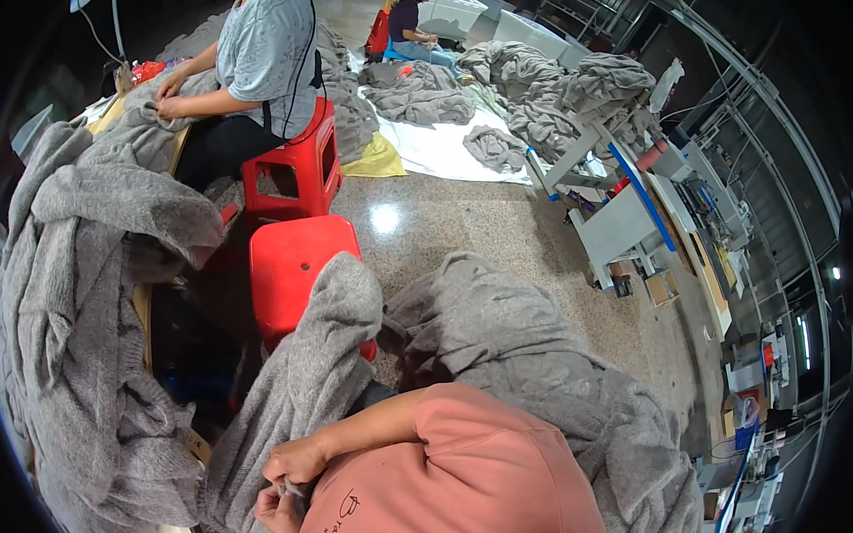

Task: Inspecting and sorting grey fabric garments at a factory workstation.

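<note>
A fuzzy grey knit garment (304, 384) lies across my lap and rises toward a red stool. My right hand (297, 459), on the arm with the salmon sleeve, is closed in a pinch on a small edge of it. Just below, my left hand (279, 518) pinches the same edge, its fingertips close to the right ones. Part of the left hand is hidden by my shirt front. More grey knit pieces (79, 269) are heaped on the table at the left, beside my hands.
A red stool (299, 261) stands ahead, with a co-worker (269, 65) on another red stool handling grey knit. A large grey pile (513, 329) lies at my right. Farther off are more heaps (523, 75), another seated person (414, 32) and a worktable (622, 222).
</note>
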`<state>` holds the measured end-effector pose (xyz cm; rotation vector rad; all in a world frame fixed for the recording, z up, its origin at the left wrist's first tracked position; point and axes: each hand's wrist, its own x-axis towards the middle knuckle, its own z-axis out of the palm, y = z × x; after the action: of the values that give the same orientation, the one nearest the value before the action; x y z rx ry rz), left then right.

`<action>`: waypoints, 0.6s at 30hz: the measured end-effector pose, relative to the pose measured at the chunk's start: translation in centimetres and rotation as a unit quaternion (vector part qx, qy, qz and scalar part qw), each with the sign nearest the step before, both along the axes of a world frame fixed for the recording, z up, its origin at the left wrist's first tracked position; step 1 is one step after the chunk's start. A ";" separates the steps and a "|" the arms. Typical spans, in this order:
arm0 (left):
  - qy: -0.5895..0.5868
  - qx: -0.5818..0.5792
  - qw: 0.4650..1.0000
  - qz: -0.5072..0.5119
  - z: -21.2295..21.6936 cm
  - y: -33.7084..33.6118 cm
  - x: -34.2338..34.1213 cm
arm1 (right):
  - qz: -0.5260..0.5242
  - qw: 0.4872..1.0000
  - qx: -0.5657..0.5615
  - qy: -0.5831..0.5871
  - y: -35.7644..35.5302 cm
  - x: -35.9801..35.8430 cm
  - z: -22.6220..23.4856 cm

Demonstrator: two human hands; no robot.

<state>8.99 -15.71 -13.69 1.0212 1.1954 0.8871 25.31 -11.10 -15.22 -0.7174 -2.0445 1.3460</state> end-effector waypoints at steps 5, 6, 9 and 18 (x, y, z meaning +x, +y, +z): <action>0.036 0.018 0.998 0.040 0.7 0.6 0.2 | -0.078 0.996 -0.029 -0.036 -0.1 0.1 0.6; 0.056 0.029 0.997 0.042 0.8 0.6 0.3 | -0.056 0.997 -0.008 -0.045 -0.1 0.2 0.7; 0.062 0.062 0.995 0.039 1.0 0.6 0.5 | -0.046 0.995 0.048 -0.080 -0.2 0.2 0.8; -0.012 0.035 0.996 0.082 1.7 1.2 0.2 | -0.115 0.952 0.277 -0.070 -0.4 -0.4 0.4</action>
<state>9.20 -14.46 -11.96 0.9749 1.2499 1.0731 24.94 -11.49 -14.81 -0.7707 -2.2182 0.5581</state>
